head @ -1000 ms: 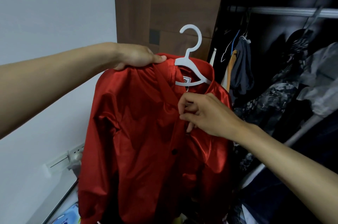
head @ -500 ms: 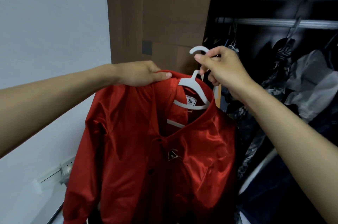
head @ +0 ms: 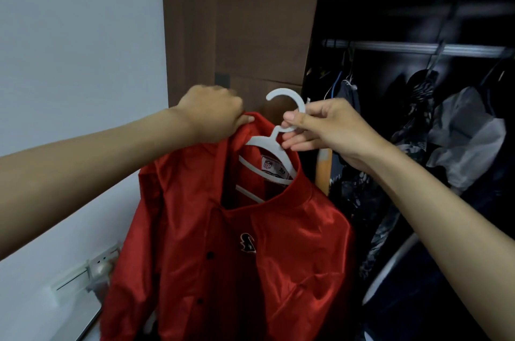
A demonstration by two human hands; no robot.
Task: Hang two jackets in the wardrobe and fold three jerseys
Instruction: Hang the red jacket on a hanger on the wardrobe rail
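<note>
The red jacket [head: 237,257] hung on a white hanger [head: 274,143] before the open wardrobe [head: 418,20]; the left hand [head: 211,115] gripped its shoulder, the right hand [head: 328,129] pinched the hook's neck; fabric glossy satin, hanger smooth plastic; the left hand's grip had closed into a fist since half a second earlier.

Rail [head: 412,47] crowded (left end free)

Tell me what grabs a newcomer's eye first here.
The shiny red jacket fills the lower middle, draped on a white hanger. The left hand grips its shoulder; the right hand pinches the hanger's hook. Right of them, the dark wardrobe's rail waits.
</note>
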